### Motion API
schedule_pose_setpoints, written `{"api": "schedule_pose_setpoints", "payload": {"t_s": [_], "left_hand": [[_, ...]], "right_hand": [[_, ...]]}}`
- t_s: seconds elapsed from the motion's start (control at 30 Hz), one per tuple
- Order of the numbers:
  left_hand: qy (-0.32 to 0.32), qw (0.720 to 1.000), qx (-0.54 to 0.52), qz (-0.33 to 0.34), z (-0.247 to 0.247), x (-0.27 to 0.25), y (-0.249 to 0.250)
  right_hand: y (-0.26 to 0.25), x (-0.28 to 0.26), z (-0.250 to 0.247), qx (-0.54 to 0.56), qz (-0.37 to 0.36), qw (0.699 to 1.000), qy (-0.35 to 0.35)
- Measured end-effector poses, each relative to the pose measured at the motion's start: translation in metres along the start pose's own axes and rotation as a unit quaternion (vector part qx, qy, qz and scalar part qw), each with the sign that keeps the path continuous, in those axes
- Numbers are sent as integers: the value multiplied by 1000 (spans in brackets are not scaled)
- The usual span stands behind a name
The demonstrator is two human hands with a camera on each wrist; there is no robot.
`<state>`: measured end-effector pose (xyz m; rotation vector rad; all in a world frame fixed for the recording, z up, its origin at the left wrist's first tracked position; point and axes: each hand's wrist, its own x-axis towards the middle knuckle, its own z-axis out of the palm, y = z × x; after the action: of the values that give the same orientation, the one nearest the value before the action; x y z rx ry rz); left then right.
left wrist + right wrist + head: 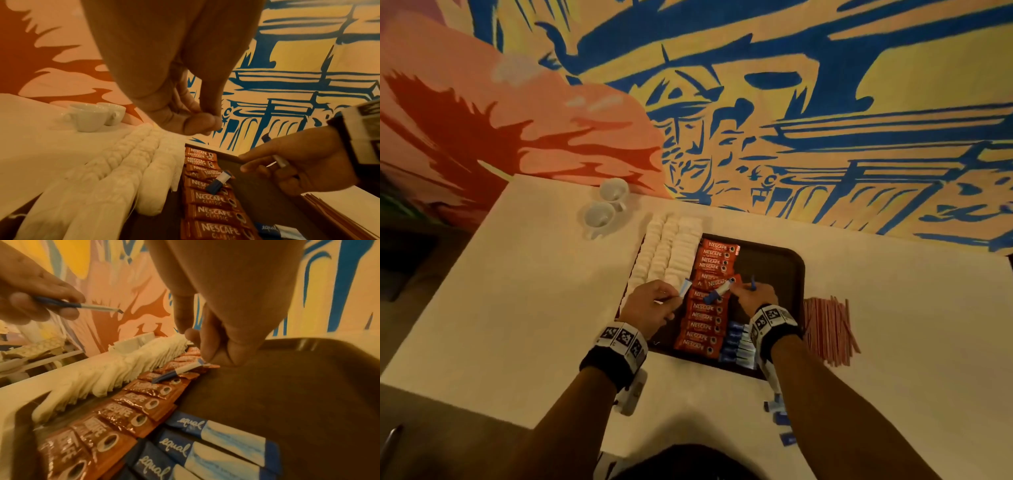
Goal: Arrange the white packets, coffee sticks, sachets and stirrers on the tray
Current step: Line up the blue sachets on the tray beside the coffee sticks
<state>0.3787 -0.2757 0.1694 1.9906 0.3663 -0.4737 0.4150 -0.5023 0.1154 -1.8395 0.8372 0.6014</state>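
A dark tray (774, 267) holds rows of white packets (671, 250) on its left. Beside them runs a column of red coffee sticks (705, 318), with blue sachets (736, 346) at the near edge. My left hand (676, 296) pinches a blue-and-white sachet (82, 305) above the packets. My right hand (743, 293) grips another sachet (279, 160) over the middle of the tray. A third sachet (717, 294) lies tilted across the coffee sticks (127, 405). My right fingertips are at its upper end; I cannot tell whether they touch it. Red stirrers (825, 329) lie heaped on the table right of the tray.
Two white cups (606, 205) stand on the table behind the tray's left corner. A few loose blue sachets (780, 418) lie near the table's front edge. The tray's right half (287, 386) is bare. A painted wall rises right behind the table.
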Motion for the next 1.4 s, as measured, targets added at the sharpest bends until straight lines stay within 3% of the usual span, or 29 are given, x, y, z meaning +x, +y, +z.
{"api": "schedule_pose_setpoints", "payload": {"t_s": [0.3, 0.57, 0.73, 0.9, 1.03, 1.2, 1.4], "left_hand": [[-34, 999, -20, -17, -1, 36, -2], [-50, 998, -26, -18, 4, 43, 2], [-47, 999, -14, -10, 7, 37, 5], [-78, 978, -145, -131, 19, 26, 24], [-128, 955, -223, -145, 38, 20, 37], [-143, 960, -228, -71, 59, 16, 47], [-81, 993, -79, 43, 73, 8, 49]], "right_hand": [[-3, 42, 25, 50, 92, 994, 33], [7, 56, 32, 82, 76, 994, 17], [-2, 25, 5, 156, -43, 983, -84], [-7, -24, -46, 171, -191, 955, -149], [-2, -48, -74, 131, -254, 941, -184], [15, -58, -85, 150, -248, 941, -176], [35, -57, -87, 177, -177, 960, -126]]}}
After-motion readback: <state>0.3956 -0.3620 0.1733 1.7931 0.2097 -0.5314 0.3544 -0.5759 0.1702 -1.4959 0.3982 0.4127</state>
